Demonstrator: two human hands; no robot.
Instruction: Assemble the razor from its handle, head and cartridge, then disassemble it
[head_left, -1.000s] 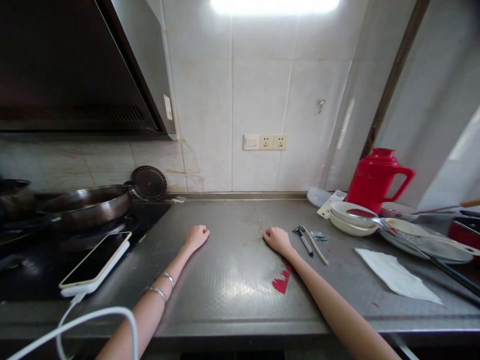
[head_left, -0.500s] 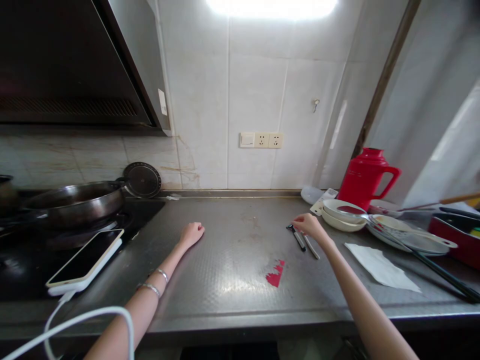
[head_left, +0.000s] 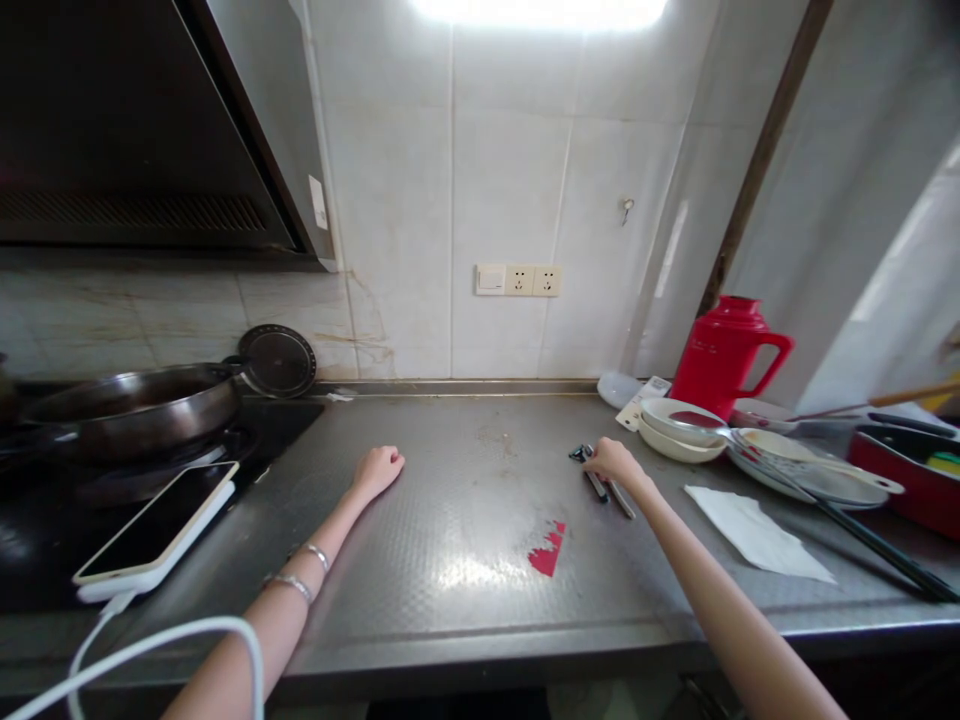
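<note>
My left hand (head_left: 377, 470) rests on the steel counter (head_left: 450, 500) as a loose fist, with nothing visible in it. On the right, my right hand (head_left: 613, 461) is closed with its fingertips down on a slim black-and-silver tool (head_left: 598, 487) that has a wide dark head, like a peeler. Beside it, partly under the hand, lies a thin silver handle (head_left: 623, 502); its upper end is hidden. A jagged red scrap (head_left: 548, 552) lies flat on the counter between my hands, nearer the front edge.
To the left, a phone (head_left: 161, 525) with a white cable lies by the stove, where a steel pan (head_left: 142, 410) stands. Stacked bowls (head_left: 681, 441), a red thermos (head_left: 724, 360), a ladle, a red container (head_left: 907, 470) and a white tissue (head_left: 757, 533) occupy the right side.
My right hand has moved down and slightly left onto the black-and-silver tool. My left hand stays on the counter. The whole view has shifted slightly.
</note>
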